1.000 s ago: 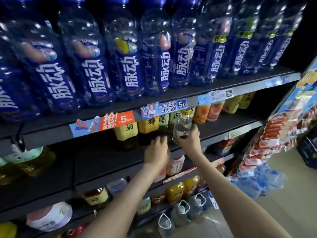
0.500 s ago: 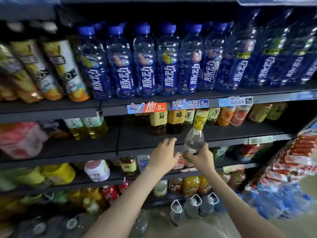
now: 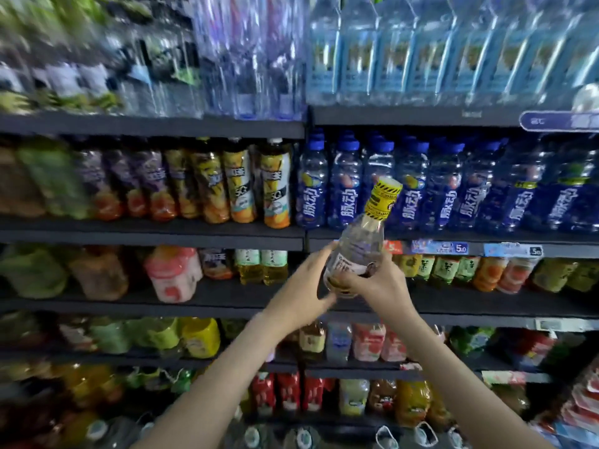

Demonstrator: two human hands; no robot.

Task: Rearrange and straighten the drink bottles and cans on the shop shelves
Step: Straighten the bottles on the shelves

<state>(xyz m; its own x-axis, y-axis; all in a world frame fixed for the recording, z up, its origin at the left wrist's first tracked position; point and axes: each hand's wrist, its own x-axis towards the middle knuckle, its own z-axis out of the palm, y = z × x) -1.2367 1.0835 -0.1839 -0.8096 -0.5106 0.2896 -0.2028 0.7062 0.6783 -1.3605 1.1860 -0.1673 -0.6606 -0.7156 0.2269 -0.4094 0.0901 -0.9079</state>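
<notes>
Head view: the right hand (image 3: 381,285) grips the lower body of a clear bottle (image 3: 358,246) with a yellow cap, held in the air and tilted rightward. The left hand (image 3: 303,288), motion-blurred, lays straightish fingers against the bottle's left side. Behind, blue-capped bottles (image 3: 418,189) stand upright on a dark shelf (image 3: 557,236).

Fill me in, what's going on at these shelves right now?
A person holds a clear bottle with a yellow-wrapped cap off the shelves, tilted, cap up and right, in front of the blue bottles. The right hand grips its lower end; the left hand rests against its side. It is not yet set on any shelf.
</notes>
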